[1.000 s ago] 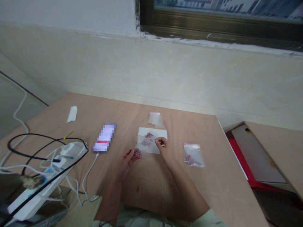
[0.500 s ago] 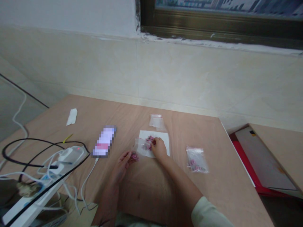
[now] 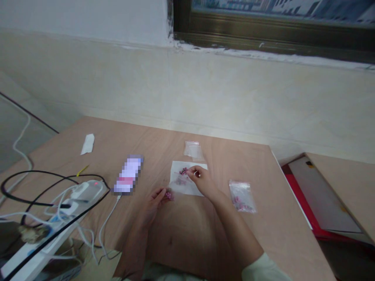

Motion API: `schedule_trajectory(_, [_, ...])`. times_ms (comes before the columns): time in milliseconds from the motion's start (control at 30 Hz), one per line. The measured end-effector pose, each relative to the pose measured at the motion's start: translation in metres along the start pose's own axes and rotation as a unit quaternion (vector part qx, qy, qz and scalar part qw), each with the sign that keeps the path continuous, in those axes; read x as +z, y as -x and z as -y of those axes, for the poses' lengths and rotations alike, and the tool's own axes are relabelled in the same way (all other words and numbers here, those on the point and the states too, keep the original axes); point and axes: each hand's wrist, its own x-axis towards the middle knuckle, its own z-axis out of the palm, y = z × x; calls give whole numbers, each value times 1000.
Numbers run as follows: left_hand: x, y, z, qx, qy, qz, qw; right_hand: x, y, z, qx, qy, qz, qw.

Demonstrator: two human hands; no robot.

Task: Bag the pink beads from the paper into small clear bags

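My left hand is closed on the lower end of a small clear zip bag, which has pink beads inside by the fingertips. The bag's upper part lies over a white sheet of paper. On that sheet sits a small cluster of dark pink beads. My right hand is over the paper's right side, thumb and forefinger pinched together at the cluster's edge. Whatever is between those fingertips is too small to make out.
A filled clear bag lies to the right, and flat clear bags lie behind the paper. At left are a phone on a cable, a paper scrap, and a power strip with tangled cords.
My right hand has shifted slightly right and up, its fingers drawn off the beads in the middle of the paper. The bag in my left hand has tipped lower over the sheet.
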Motion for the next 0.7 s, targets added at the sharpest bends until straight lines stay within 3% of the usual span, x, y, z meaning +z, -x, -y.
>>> schedule_trajectory(200, [3,2,3,-10,-36,3,999,-8,11,18,-27,-41,67,997])
schedule_trajectory(500, [7,3,1,-16,-69,-1,997,-11,11,5,-5,0,16,1000])
schedule_trajectory(700, [7,1,-1,-20,-83,-1,996,-11,10,6,-2,-21,61,998])
